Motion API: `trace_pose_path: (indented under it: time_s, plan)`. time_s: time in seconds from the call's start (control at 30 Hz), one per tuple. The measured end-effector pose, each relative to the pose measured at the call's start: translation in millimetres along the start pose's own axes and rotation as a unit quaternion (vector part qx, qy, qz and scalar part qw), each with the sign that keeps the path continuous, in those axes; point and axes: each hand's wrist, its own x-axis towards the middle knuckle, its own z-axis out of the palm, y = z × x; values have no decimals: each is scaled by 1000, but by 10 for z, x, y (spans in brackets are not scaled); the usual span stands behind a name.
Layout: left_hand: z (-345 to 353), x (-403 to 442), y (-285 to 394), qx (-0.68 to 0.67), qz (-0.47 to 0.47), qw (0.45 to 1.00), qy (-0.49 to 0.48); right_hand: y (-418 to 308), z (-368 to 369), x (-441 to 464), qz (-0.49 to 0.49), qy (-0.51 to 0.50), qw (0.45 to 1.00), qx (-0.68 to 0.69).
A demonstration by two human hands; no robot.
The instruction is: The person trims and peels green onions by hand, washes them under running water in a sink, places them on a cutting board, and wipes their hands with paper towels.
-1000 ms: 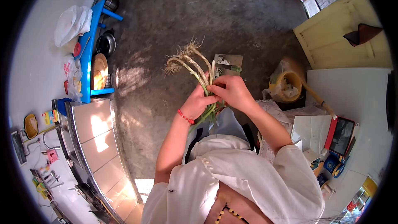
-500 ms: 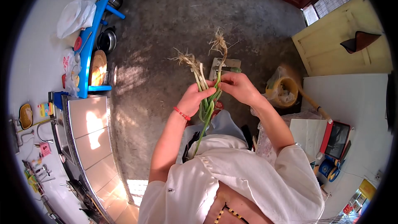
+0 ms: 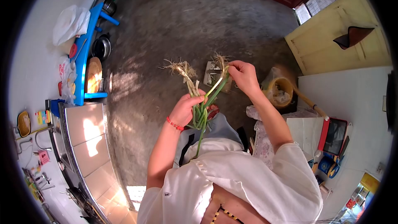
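My left hand [image 3: 188,107], with a red bead bracelet at the wrist, is closed around a bunch of green onions [image 3: 202,112]. Their pale stalks and tangled dry roots stick out past the fingers, and the green leaves hang toward my lap. Up and to the right, my right hand [image 3: 243,76] pinches one green onion stalk [image 3: 215,86] near its root end. That stalk slants away from the bunch, its brown roots showing beyond my fingertips. Exactly what the right fingertips grip, stem or outer skin, I cannot make out.
A yellow bin [image 3: 280,92] lined with a plastic bag stands at the right, a long stick beside it. A small box [image 3: 211,72] lies on the floor beyond my hands. Along the left are a blue bench [image 3: 85,60] with pans and a tiled counter [image 3: 89,132].
My right hand has moved away from the left, up and to the right, to the stalk's root end. The separated stalk leans further right; the left hand still holds the bunch.
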Motion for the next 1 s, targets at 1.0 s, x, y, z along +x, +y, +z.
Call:
trace_pose_path:
  time_s: [1.0]
  plan:
    - [260,328,55,148,38,980,125,116,345,-60,-136,-41,980,-140]
